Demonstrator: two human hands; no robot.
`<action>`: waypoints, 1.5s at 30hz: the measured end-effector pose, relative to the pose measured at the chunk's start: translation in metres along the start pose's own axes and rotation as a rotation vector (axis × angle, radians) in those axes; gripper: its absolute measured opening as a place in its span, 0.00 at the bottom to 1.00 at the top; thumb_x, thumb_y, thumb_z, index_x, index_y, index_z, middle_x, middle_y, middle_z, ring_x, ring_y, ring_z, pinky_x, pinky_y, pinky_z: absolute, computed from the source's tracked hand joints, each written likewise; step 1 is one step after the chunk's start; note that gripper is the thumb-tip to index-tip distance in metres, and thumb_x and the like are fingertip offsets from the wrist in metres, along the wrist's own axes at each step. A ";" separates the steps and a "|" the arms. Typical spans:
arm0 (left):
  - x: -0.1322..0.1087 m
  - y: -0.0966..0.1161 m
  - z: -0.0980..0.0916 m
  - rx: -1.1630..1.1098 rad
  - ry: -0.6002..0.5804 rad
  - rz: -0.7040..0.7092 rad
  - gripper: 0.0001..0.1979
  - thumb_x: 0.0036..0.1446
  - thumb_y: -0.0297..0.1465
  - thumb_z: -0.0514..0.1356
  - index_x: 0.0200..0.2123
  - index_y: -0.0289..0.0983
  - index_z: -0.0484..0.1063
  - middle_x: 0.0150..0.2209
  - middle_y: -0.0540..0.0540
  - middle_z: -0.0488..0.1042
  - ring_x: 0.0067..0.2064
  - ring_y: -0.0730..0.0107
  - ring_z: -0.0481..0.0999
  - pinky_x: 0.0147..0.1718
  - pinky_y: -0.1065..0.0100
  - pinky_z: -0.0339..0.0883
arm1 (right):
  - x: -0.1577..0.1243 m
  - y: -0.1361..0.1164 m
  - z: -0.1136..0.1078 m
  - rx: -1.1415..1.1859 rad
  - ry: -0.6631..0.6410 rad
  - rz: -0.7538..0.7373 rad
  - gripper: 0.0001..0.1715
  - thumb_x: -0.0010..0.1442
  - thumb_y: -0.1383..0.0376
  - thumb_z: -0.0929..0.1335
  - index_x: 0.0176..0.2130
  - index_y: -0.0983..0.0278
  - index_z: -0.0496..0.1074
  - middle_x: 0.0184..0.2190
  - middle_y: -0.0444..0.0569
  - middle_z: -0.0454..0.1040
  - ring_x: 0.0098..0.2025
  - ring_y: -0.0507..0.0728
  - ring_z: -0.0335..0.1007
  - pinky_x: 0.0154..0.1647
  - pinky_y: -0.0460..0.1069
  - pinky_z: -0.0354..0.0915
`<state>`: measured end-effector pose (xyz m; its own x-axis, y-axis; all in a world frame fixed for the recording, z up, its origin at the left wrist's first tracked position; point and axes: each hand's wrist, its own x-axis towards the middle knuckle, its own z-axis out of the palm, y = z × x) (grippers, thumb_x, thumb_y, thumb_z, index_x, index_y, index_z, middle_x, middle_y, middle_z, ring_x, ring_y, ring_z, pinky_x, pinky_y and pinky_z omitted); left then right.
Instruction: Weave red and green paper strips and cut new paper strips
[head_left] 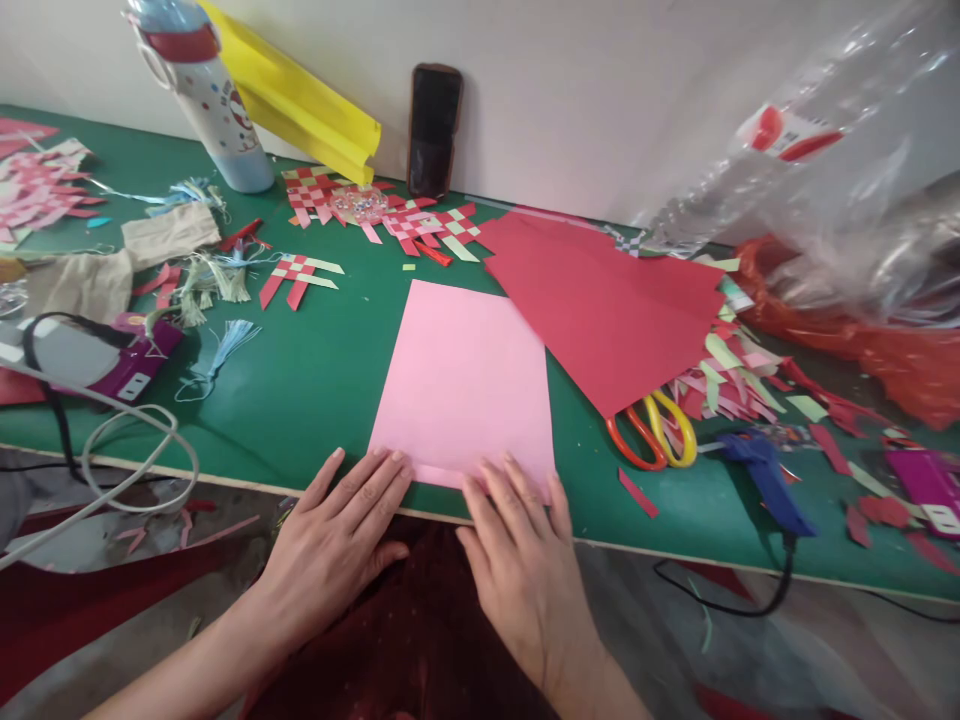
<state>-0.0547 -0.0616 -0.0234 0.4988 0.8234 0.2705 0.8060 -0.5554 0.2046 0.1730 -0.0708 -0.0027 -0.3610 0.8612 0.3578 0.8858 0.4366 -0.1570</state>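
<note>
Pink paper [463, 385] under L hand [337, 540], R hand [517, 560]; Hello Kitty bottle [217, 110].

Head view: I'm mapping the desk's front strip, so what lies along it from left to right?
Purple device → pink paper → scissors → blue glue gun
</note>
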 end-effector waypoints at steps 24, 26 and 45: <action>0.034 -0.034 -0.029 -0.168 -0.070 -0.120 0.10 0.67 0.32 0.53 0.46 0.38 0.73 0.42 0.44 0.75 0.44 0.60 0.70 0.47 0.55 0.64 | -0.004 0.047 -0.004 0.055 0.051 0.121 0.18 0.66 0.61 0.66 0.53 0.63 0.71 0.44 0.53 0.76 0.49 0.61 0.66 0.50 0.56 0.60; 0.037 -0.034 -0.030 -0.185 -0.099 -0.132 0.10 0.67 0.34 0.53 0.41 0.39 0.74 0.40 0.45 0.75 0.43 0.61 0.69 0.47 0.56 0.63 | -0.005 0.050 -0.005 0.070 0.030 0.134 0.16 0.66 0.59 0.65 0.51 0.62 0.72 0.42 0.52 0.76 0.48 0.60 0.66 0.49 0.56 0.59; 0.040 -0.037 -0.032 -0.270 -0.165 -0.061 0.11 0.67 0.34 0.54 0.35 0.40 0.74 0.39 0.47 0.75 0.44 0.64 0.68 0.47 0.59 0.62 | 0.001 0.052 -0.016 0.222 -0.021 0.128 0.09 0.66 0.61 0.66 0.34 0.59 0.73 0.32 0.44 0.75 0.41 0.56 0.67 0.48 0.54 0.55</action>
<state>-0.0746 -0.0122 0.0100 0.5149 0.8515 0.0987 0.7332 -0.4971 0.4640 0.2230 -0.0514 0.0048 -0.2584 0.9171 0.3036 0.8399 0.3686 -0.3984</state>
